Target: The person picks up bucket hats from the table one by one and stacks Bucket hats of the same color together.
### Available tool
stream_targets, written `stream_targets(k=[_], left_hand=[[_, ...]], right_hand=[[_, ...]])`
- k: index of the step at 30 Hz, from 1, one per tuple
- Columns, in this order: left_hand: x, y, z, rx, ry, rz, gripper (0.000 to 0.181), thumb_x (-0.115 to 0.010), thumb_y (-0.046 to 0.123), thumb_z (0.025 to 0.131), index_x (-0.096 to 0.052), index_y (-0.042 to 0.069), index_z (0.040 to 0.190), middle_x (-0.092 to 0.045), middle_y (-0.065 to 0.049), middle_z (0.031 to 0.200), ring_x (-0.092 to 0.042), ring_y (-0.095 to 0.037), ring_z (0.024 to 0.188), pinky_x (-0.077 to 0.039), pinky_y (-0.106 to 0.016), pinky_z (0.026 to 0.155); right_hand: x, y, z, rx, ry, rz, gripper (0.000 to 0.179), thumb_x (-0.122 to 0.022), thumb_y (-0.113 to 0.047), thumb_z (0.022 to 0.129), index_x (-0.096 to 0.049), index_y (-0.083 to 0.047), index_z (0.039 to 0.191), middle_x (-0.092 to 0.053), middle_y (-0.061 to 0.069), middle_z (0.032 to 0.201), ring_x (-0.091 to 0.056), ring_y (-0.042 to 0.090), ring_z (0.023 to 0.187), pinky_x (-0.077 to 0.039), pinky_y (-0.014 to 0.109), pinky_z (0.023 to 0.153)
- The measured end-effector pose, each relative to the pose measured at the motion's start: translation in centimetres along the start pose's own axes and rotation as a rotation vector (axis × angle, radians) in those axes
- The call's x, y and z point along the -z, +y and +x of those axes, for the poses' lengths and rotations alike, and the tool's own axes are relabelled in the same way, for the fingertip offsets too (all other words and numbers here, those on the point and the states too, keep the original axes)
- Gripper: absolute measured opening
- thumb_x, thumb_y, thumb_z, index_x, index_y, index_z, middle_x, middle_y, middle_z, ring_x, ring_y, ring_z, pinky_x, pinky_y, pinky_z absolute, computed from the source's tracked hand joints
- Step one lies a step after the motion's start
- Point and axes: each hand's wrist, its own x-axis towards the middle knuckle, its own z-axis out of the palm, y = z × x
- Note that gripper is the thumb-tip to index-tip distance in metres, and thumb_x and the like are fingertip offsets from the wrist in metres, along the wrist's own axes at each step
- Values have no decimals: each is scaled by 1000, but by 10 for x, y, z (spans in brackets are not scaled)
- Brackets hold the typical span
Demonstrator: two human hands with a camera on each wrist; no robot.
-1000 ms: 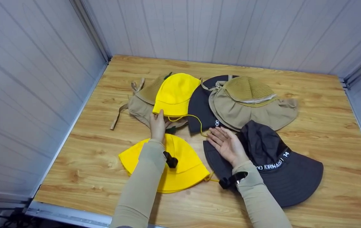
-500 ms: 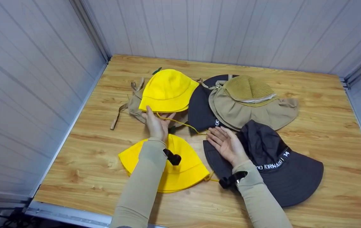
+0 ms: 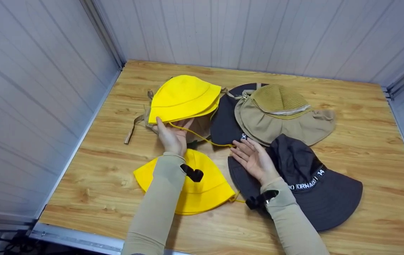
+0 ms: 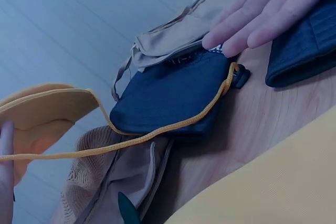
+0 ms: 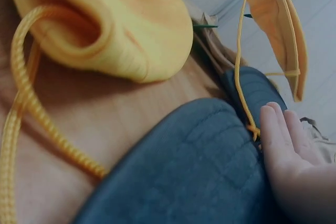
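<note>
My left hand holds a yellow bucket hat by its near brim, thumb on the outside and fingers underneath. The hat is raised and tilted over a tan hat, which it mostly hides. From its brim a yellow cord hangs in a loop, its knotted end close to the fingertips of my right hand. That hand lies palm up with fingers extended, above the brim of a dark bucket hat with a lettered band. Whether it touches the cord is unclear.
A second yellow bucket hat lies beneath my left forearm. Behind, another dark hat is partly covered by a tan hat with a pleated brim. Pale panel walls enclose the wooden table at the back and sides.
My left hand has shifted left and lifted the yellow hat, tilting its brim so the underside opening shows. The cord has stretched out rightward. My right hand has barely moved.
</note>
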Motion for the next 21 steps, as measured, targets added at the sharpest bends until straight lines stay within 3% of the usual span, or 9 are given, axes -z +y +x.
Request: stream_targets(k=[7,14,21], left_hand=[[-2,-2,-5,26,-24,38,49,-21,46,108,-28,20,148,-67,-10,109,-71,-25,89,-57,-45,85],[2,-6,-5,63,3,92,44,-25,45,108,-25,25,147,-70,-7,90,-72,-21,76,-59,-39,72],[5,-11,-5,88,-19,150,28,-28,41,108,-34,23,129,-68,-5,85,-69,-19,66,-58,-37,65]], right_hand=[[-11,-3,-1,10,-44,-44,59,-35,-35,108,-18,-7,157,-55,14,137,-28,36,148,-34,41,118],[-15,-5,-1,7,-70,-43,65,-37,-40,107,-13,-7,158,-24,19,162,-27,36,149,-35,40,117],[-17,-7,-3,-3,-60,-27,73,-41,-46,104,-13,-7,158,-29,19,160,-29,36,148,-45,37,109]])
